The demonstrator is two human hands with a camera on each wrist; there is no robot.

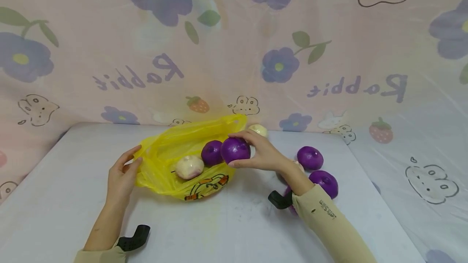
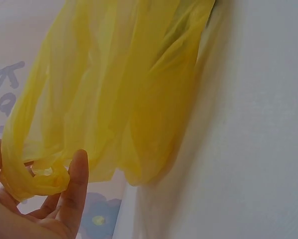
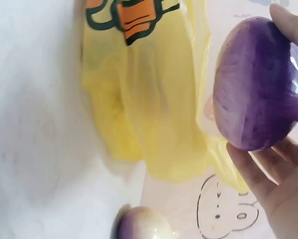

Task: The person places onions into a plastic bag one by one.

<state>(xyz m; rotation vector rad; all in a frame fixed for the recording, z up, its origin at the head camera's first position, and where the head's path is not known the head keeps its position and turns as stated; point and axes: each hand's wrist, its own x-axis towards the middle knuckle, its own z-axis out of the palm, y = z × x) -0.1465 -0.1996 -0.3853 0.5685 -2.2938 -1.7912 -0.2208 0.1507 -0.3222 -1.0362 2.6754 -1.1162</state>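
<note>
My right hand (image 1: 266, 153) grips a glossy purple turnip (image 1: 235, 150) between thumb and fingers, over the right part of a yellow plastic bag (image 1: 157, 184). In the right wrist view the same turnip (image 3: 258, 84) has a paler side. The bag lies on its side, its mouth spread. Inside it are a whitish turnip (image 1: 189, 167) and a purple turnip (image 1: 211, 152), partly covered by the held one. At the bag's left end my left hand (image 1: 122, 175) holds its edge; the left wrist view has a handle loop (image 2: 34, 186) across the fingers.
To the right sit two purple turnips (image 1: 310, 158), (image 1: 324, 184). More are partly hidden behind my right forearm. A whitish turnip (image 1: 258, 130) stands behind my right hand. A patterned cloth (image 1: 226, 52) hangs behind the white table (image 1: 234, 230).
</note>
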